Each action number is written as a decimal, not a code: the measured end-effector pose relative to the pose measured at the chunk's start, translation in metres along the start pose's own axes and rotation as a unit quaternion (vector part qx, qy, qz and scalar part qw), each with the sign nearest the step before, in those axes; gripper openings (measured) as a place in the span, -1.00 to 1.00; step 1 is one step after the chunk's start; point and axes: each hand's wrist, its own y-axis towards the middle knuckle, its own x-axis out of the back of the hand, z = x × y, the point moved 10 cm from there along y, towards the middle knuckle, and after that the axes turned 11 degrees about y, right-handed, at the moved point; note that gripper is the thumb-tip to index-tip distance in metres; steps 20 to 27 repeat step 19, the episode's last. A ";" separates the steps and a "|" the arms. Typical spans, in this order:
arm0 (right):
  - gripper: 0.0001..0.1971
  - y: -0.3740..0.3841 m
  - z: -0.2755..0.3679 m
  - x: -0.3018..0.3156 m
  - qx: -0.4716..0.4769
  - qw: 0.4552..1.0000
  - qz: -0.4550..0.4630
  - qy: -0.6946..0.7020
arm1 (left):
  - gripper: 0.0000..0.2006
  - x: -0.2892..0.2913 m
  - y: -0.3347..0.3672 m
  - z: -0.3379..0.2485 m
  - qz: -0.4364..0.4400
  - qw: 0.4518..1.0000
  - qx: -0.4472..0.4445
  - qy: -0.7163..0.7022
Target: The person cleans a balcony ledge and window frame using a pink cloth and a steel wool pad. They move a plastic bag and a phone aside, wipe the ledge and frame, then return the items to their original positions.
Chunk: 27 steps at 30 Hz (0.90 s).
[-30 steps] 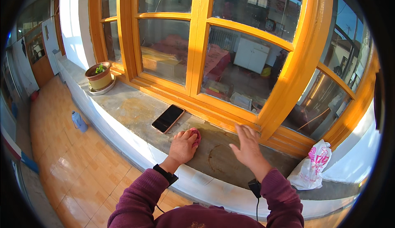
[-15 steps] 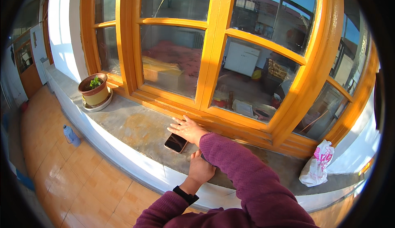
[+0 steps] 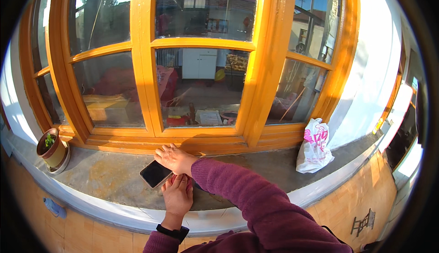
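A phone with a dark screen [image 3: 156, 174] lies flat on the grey windowsill [image 3: 114, 186]. My right hand [image 3: 176, 159] reaches across from the right, palm down with its fingers stretched out, over the phone's upper right side. Just below it, my left hand [image 3: 177, 196], with a black band [image 3: 173, 231] on its wrist, has its fingers closed beside my right wrist. Between the hands shows a reddish, cloth-like bit [image 3: 189, 183]. Whether it belongs to my right sleeve [image 3: 238, 186] or is a separate cloth, I cannot tell.
An orange-framed window [image 3: 201, 134] rises behind the sill. On the left stands a potted plant [image 3: 54, 150] in a saucer; on the right, a white plastic bag with pink print [image 3: 314, 148]. A blue bottle [image 3: 55, 208] and a small dark stool [image 3: 363, 222] are on the tiled floor.
The view has swung to the right, bringing the stool in. My left hand has come closer to my right wrist, and a reddish bit now shows between the hands. The phone still lies on the sill.
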 end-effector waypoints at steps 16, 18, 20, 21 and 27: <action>-0.62 -0.293 -0.163 0.043 -0.267 0.922 0.078 -0.270 | -0.54 -0.008 -0.002 0.002 0.036 0.999 0.031 -0.001; -0.54 -0.338 -0.194 0.055 -0.322 0.912 0.143 -0.210 | -0.52 -0.010 -0.002 0.003 0.037 0.999 0.031 0.006; -0.54 -0.344 -0.195 0.056 -0.326 0.910 0.151 -0.208 | -0.50 -0.013 -0.003 0.004 0.050 0.998 0.034 0.017; -0.54 -0.344 -0.195 0.056 -0.326 0.910 0.151 -0.208 | -0.50 -0.013 -0.003 0.004 0.050 0.998 0.034 0.017; -0.54 -0.344 -0.195 0.056 -0.326 0.910 0.151 -0.208 | -0.50 -0.013 -0.003 0.004 0.050 0.998 0.034 0.017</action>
